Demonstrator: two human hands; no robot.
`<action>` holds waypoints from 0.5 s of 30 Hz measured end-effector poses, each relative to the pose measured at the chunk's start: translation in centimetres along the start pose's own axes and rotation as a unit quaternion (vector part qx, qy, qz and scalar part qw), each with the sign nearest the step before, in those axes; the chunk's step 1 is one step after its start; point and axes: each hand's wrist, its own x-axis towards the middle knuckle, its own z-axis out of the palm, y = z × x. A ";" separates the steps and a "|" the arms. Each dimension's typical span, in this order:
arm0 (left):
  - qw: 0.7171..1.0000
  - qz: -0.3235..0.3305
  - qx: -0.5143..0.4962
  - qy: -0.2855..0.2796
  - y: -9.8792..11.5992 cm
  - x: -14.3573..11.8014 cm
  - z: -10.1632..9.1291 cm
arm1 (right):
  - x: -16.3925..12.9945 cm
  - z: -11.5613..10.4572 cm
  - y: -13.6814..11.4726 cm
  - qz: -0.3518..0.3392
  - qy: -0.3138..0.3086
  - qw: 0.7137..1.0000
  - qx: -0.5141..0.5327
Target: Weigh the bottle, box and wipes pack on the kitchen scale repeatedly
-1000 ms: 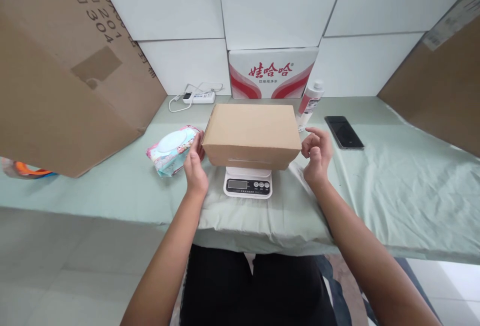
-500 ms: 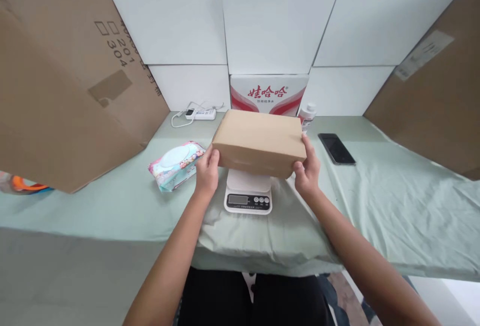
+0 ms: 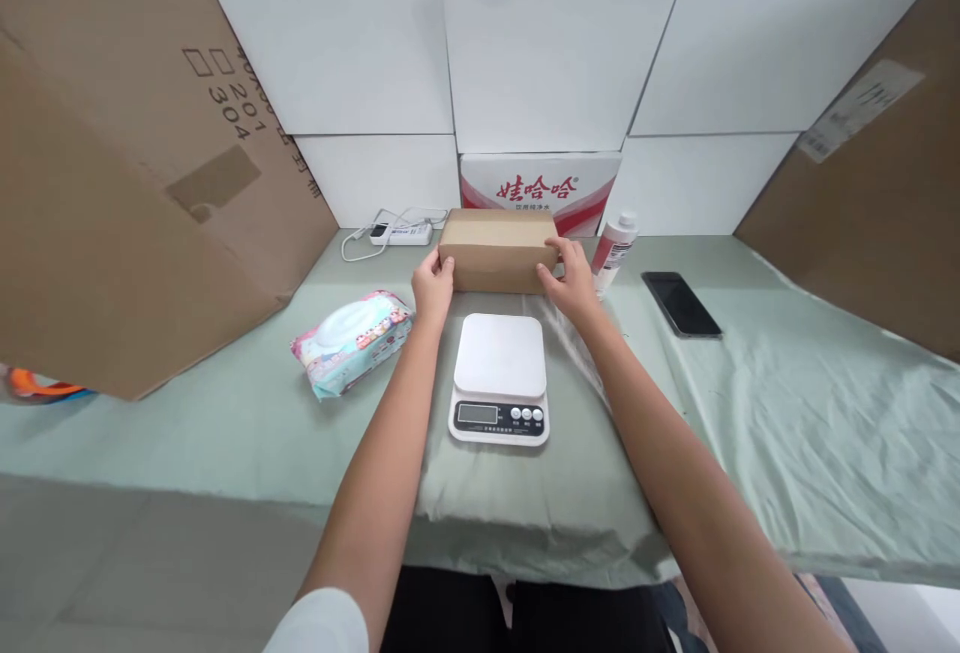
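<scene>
At 12 o'clock behind the white kitchen scale [image 3: 500, 376], both hands, left hand [image 3: 433, 285] and right hand [image 3: 571, 280], clamp the ends of the closed brown cardboard box [image 3: 498, 251]; it looks light and stiff, best held at its ends.

There is just one camera, worn on the person's head. It looks forward and down over the green table [image 3: 787, 403], with the arms reaching away from it and the white wall boxes [image 3: 559, 63] far off.

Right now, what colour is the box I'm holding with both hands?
Plain brown cardboard box, seen best in the head view.
</scene>
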 end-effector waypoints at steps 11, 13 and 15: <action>0.990 0.126 0.053 0.030 5.9 -2.7 -2.8 | 0.7 -5.0 -2.2 -0.099 0.266 0.958 -0.044; 0.976 0.182 0.094 0.080 8.0 -5.1 -5.7 | 0.5 -6.6 -0.5 -0.064 0.329 0.940 -0.061; 0.947 0.242 0.149 0.149 9.0 -8.0 -9.0 | -0.5 -7.1 2.3 0.006 0.318 0.946 -0.062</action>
